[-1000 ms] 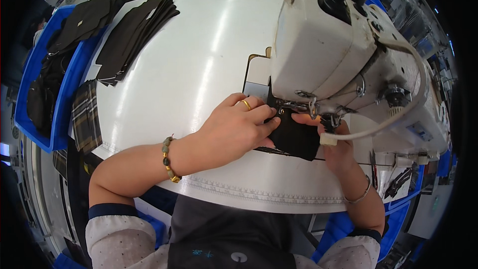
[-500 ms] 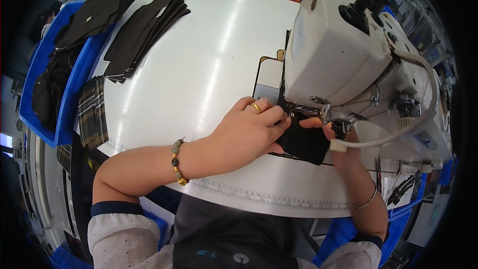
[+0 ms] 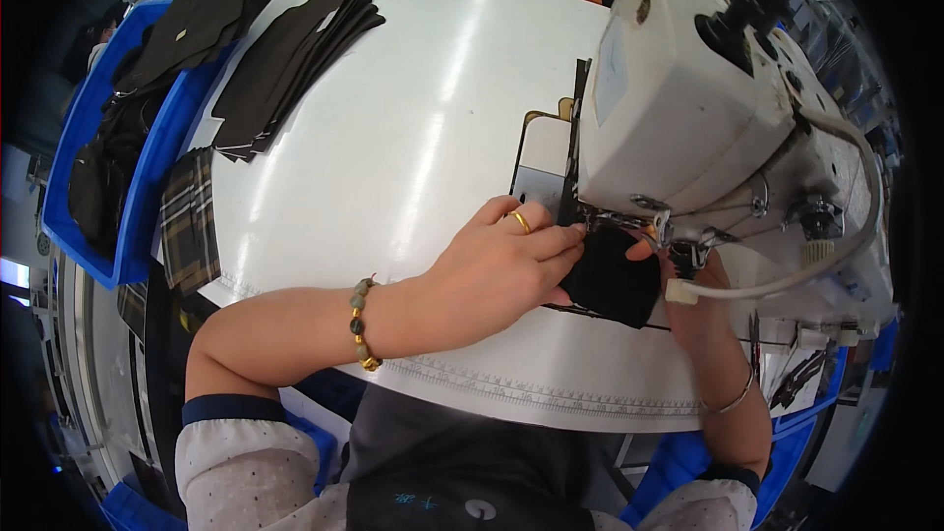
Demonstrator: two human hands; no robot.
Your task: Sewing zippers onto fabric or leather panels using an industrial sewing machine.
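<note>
A small black fabric piece [image 3: 615, 280] lies under the needle area of a white sewing machine [image 3: 678, 98]. My left hand [image 3: 511, 261], with a gold ring, is closed at the fabric's left edge, its fingers pressed together beside the presser foot. On the other side my right hand [image 3: 698, 305] grips the fabric's right edge. Its thumb shows on top of the cloth, while the machine's parts hide most of the other fingers.
The white table [image 3: 393, 138] has a printed ruler along its front edge. Dark cut fabric pieces [image 3: 285, 69] are stacked at the far left, beside a blue bin [image 3: 147, 187] of dark cloth. Plaid cloth [image 3: 189, 221] hangs over the left edge. Scissors [image 3: 754, 339] lie at the right.
The whole view has shifted slightly. The fabric piece has turned a little under the machine, with more of its right side showing. Both hands stay on it.
</note>
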